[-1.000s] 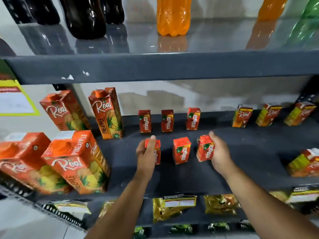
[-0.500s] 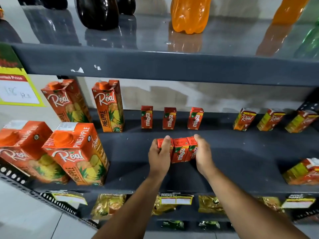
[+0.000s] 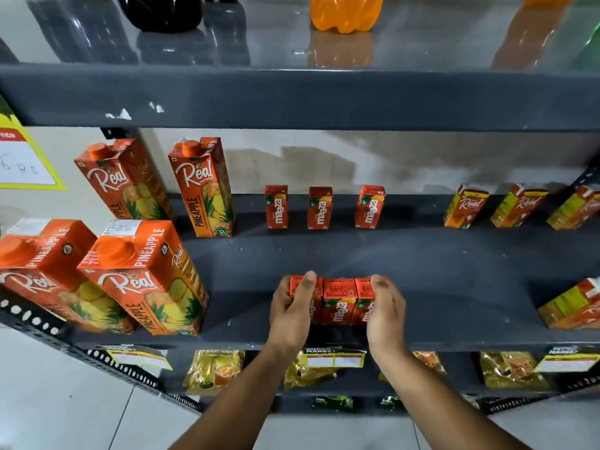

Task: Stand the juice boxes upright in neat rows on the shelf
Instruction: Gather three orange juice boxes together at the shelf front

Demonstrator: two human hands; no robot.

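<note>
1. Three small juice boxes stand upright, pressed side by side in one tight row near the front edge of the dark shelf, about midway along it.
2. The left hand grips the left end of that row, thumb lying across the top of the outer box (fingers wrapped round its far side, mostly hidden).
3. The right hand clasps the right end, thumb on the top of the outer box, palm against its side.
4. Along the back edge of the same shelf stand three more small boxes, upright and well apart from one another.
5. Toward the back right are three yellow-and-orange boxes, each spaced out; another box sits near the front right edge.
6. At the left end stand four tall pineapple cartons, two at the back and two at the front edge.
7. Foil packets lie on the shelf below.
8. An orange bottle and a dark bottle stand on the shelf above.
</note>
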